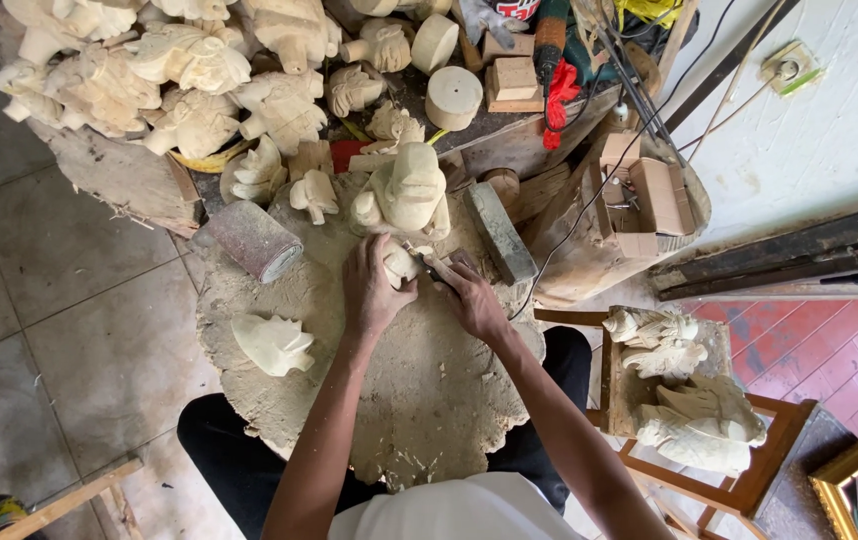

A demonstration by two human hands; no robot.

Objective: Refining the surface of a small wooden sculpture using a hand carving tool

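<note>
The left hand [374, 285] is curled tight around 1 small pale carving [401, 265]; the right hand [471, 297] is clenched on a thin carving tool [427, 263] touching it.

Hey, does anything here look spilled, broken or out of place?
Nothing looks damaged. Pale chips and dust litter the round wooden slab below the left hand and right hand, which grip a small pale carving.

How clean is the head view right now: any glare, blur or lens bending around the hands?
Head view: soft, even daylight, no glare; left hand gripping the small pale wooden carving and right hand with the thin dark tool are sharp; faint shadows on the round wooden block; wide-angle lens bends the edges.
</note>
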